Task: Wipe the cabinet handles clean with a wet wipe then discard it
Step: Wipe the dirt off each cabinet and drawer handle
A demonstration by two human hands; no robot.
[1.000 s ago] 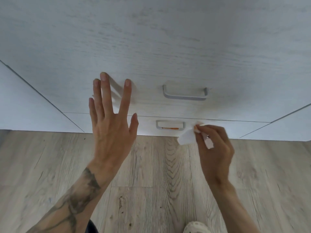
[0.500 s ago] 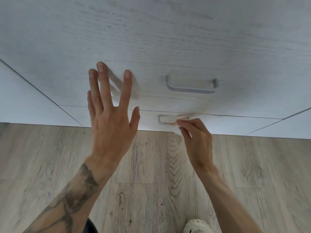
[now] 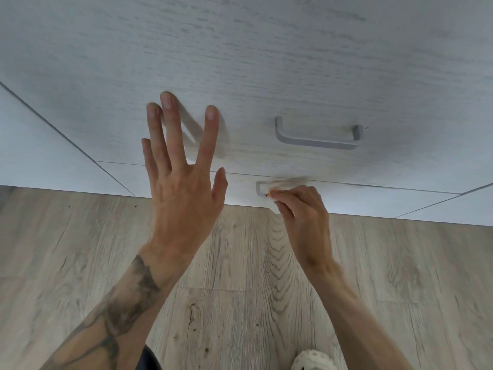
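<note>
Right hand (image 3: 304,217) pinches crumpled white wet wipe (image 3: 272,205) against lower grey bar handle (image 3: 258,188); left hand (image 3: 181,188) spread. Should rub full length.

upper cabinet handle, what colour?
Light grey, matte-looking. The upper handle shows clearly in the head view, on the whitish woodgrain front.

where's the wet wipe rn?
Head view, just right of centre: the wet wipe is pinched in the right hand against the lower handle.
</note>
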